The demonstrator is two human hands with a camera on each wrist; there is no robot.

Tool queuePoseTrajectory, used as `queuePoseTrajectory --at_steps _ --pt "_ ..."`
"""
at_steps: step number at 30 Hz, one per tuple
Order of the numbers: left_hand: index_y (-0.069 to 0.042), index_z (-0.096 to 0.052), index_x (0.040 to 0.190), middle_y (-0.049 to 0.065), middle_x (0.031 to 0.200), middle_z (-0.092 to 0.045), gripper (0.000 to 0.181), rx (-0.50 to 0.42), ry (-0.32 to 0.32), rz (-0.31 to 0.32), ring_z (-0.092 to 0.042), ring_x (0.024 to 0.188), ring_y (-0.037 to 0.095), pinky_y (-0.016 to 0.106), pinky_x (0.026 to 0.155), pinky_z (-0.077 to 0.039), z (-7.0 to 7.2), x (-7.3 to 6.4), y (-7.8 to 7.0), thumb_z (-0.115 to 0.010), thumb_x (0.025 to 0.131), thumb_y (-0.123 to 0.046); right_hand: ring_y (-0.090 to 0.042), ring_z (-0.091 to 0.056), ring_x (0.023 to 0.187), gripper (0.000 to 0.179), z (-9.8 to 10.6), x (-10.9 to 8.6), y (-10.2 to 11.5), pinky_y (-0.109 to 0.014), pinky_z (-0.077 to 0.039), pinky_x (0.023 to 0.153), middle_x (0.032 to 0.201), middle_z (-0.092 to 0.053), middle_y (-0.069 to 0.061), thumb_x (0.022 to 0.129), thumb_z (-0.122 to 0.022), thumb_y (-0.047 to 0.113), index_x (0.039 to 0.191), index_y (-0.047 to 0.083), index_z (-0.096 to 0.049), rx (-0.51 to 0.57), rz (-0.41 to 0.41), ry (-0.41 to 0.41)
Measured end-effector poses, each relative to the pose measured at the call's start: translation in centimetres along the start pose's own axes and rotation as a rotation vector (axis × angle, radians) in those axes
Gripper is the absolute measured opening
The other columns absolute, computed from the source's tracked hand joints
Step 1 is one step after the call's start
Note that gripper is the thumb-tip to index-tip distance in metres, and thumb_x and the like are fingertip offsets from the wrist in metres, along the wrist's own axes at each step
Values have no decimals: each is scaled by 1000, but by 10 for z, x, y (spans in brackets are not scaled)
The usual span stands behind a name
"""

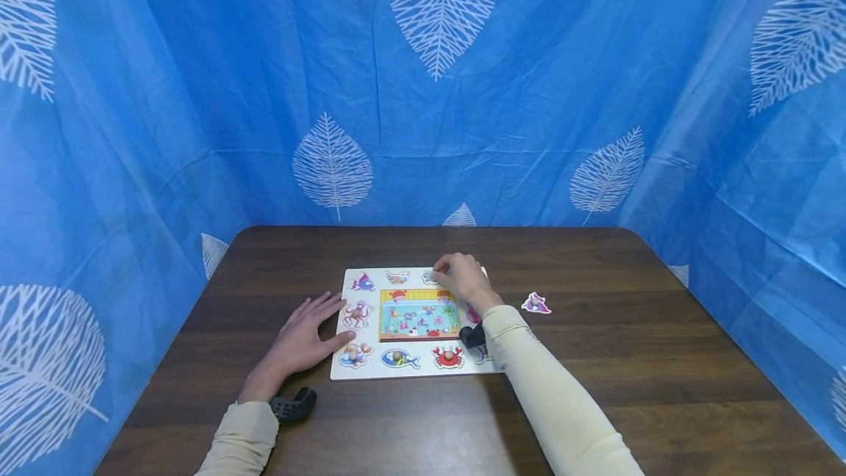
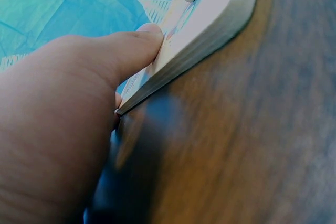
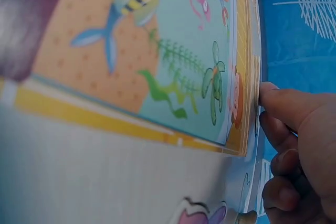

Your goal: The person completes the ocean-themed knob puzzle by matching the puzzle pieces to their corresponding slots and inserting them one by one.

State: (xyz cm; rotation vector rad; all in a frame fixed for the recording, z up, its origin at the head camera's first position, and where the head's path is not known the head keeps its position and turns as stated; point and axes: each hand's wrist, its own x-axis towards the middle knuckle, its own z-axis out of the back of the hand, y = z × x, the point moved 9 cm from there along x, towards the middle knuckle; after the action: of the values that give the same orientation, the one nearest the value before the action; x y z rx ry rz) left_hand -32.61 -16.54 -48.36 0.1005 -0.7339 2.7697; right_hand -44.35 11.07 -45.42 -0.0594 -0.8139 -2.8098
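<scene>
A pale wooden knob puzzle board (image 1: 367, 375) lies on the table, with a fish-tank picture (image 1: 420, 316) in its middle. My left hand (image 1: 300, 340) lies with spread fingers at its left edge, the thumb (image 2: 139, 45) resting on top of the board. At the upper right of the board, my right hand (image 1: 464, 279) bends its fingers and pinches a small puzzle piece (image 1: 428, 278), mostly hidden by the fingertips. Along the border sit an octopus piece (image 1: 358, 314), a striped fish piece (image 1: 399, 358) and a red crab piece (image 1: 448, 357).
A loose pink and purple piece (image 1: 536, 303) lies on the dark wooden table (image 1: 634, 358), right of the board. Blue curtains (image 1: 529, 79) with white leaf prints surround the table's back and sides. My right forearm (image 1: 555, 388) covers the board's lower right corner.
</scene>
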Motion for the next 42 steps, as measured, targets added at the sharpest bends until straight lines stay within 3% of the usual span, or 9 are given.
queuePoseTrajectory --at_steps 12,20,25,33,42 --pt "-8 -52 151 17 160 -44 74 -10 7 15 -32 153 39 63 124 -22 0 0 0 -72 93 -50 -18 -66 86 18 -4 -2 5 -39 -56 82 100 -73 -1 99 -70 27 109 12 -74 -68 -4 -1" --pt "-7 -52 151 17 161 -44 75 -9 6 12 -31 153 40 63 124 -21 1 0 0 -72 93 -50 -17 -65 86 19 -5 -3 3 -38 -55 81 99 -73 0 99 -71 28 111 14 -76 -29 -25 1" --pt "-7 -52 151 17 161 -44 75 -17 4 11 -32 153 40 64 124 -21 0 0 0 -72 92 -50 -18 -66 91 22 -5 -5 -1 -39 -55 86 101 -75 0 98 -72 28 113 13 -77 8 -4 -2" --pt "-8 -51 152 17 161 -43 75 -12 9 18 -31 153 41 65 123 -21 1 0 2 -72 93 -49 -22 -65 102 26 4 -13 -14 -43 -54 93 114 -75 -3 98 -72 31 120 16 -76 53 -16 -26" --pt "-8 -51 152 17 161 -43 74 -20 9 18 -30 153 40 65 124 -21 2 0 3 -73 93 -47 -18 -64 90 24 22 -23 -19 -38 -54 82 117 -76 -5 99 -70 27 119 15 -77 69 19 -67"
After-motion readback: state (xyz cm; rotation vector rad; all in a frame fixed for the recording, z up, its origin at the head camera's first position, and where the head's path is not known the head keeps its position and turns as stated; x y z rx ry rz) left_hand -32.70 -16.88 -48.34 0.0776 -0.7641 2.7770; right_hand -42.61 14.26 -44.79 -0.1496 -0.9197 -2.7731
